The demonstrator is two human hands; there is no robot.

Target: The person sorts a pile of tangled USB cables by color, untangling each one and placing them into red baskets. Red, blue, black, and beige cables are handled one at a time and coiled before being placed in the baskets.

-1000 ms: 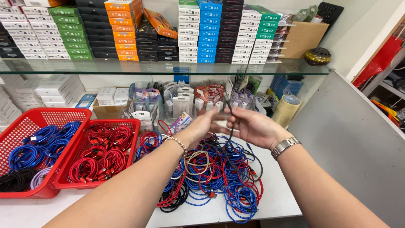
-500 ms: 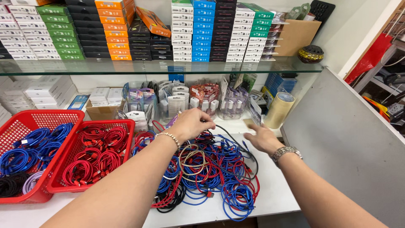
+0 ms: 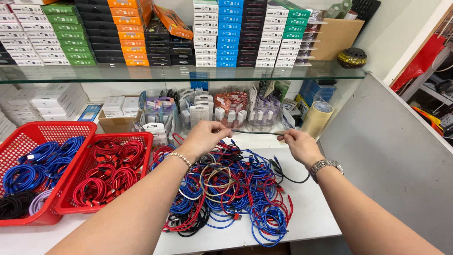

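Stretching a thin black cable taut between them, the left hand and right hand each pinch one stretch above the tangled cable pile. It looks light, limp, slightly slippery; best gripped near its ends.

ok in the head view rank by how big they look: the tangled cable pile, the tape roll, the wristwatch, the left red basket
1. tangled cable pile
2. left red basket, partly cut off by the frame edge, so its rank against the pile is unsure
3. tape roll
4. wristwatch

Stacked coloured boxes (flat, rectangular) fill the shelf.
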